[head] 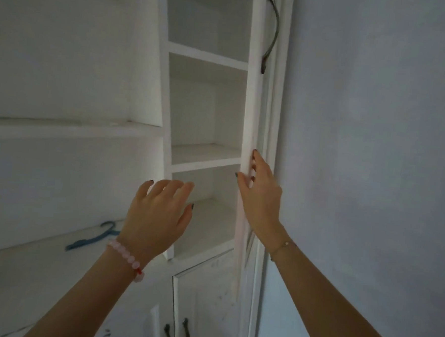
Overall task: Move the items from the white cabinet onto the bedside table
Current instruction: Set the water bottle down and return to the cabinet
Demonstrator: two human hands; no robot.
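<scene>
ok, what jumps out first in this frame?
At centre, the right hand grips the edge of the tall white cabinet door, and the left hand hovers open before the narrow white shelves. A blue plastic clothes hanger lies on the wide shelf, lower left.

Bluish-grey painted wall (373,124) fills right side; plain, dimly lit.

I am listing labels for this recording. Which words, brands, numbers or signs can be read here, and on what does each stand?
None: no word, number, brand or sign can be read in this view.
The white cabinet, its door gripped by the right hand, the blue hanger and the bead bracelet are all plain.
</scene>
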